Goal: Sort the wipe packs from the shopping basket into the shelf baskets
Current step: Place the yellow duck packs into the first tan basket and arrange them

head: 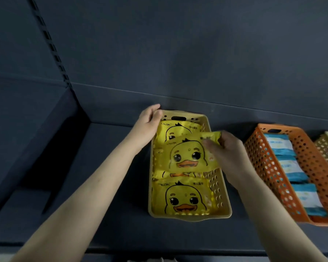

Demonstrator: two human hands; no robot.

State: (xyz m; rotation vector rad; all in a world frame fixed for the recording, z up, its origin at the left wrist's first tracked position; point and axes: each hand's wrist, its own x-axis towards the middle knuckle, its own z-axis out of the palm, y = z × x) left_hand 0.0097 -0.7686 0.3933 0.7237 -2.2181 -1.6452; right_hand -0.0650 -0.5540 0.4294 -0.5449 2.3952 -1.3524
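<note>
Duck wipe pack (189, 154), judged soft and light, edge-pinched by right hand (233, 157) over yellow basket (187, 218); left hand (150, 119) grips its corner.

The dark blue-grey shelf (112, 205) carries a tan-yellow basket (226, 195) dotted with round holes. Its packs (187, 154) are bright yellow, each printed with a cartoon duck face, black eyes and orange beak. Toward the shelf's right edge, an orange perforated basket (269, 167) holds blue-and-white packs (290, 167).
</note>
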